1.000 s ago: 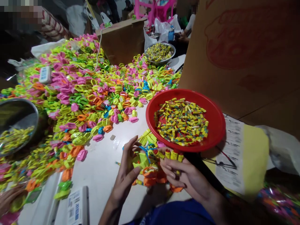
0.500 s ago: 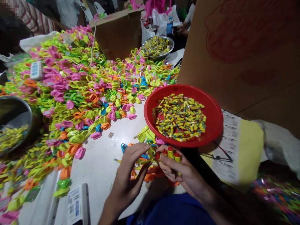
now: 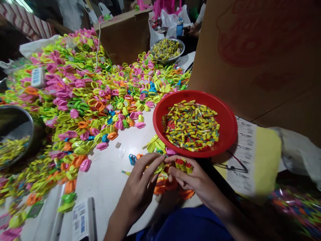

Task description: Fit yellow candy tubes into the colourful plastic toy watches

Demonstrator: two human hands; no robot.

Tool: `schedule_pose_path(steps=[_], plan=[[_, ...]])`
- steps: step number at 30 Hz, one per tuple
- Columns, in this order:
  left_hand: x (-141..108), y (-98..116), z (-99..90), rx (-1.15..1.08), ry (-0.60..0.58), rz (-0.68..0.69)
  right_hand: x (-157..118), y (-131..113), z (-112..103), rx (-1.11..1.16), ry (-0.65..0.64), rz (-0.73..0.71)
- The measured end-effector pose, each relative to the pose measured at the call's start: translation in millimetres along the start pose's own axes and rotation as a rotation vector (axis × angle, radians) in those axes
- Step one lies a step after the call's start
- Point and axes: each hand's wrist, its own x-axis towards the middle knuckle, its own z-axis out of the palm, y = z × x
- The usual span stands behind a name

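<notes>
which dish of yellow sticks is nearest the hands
The red plastic plate, just above the right hand; the steel bowl at the back and the steel bowl at left sit farther off.

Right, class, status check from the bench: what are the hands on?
Right hand: pinching yellow, red-tipped rolls. Left hand: fingers beside them. Red plastic plate of more rolls just beyond.
</notes>
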Motion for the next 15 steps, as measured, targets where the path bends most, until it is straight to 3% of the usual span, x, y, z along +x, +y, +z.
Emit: schedule_pose_path(steps=[9,15], plan=[[-0.3,0.0,-1.0,-0.015,-0.052,0.035,0.1,0.7,0.6,0.052,-0.077,-0.118],[-2.4,-1.2,-1.7,-0.035,-0.08,0.028,7.9,8.0,-6.2,0.024,-0.044,-0.094]])
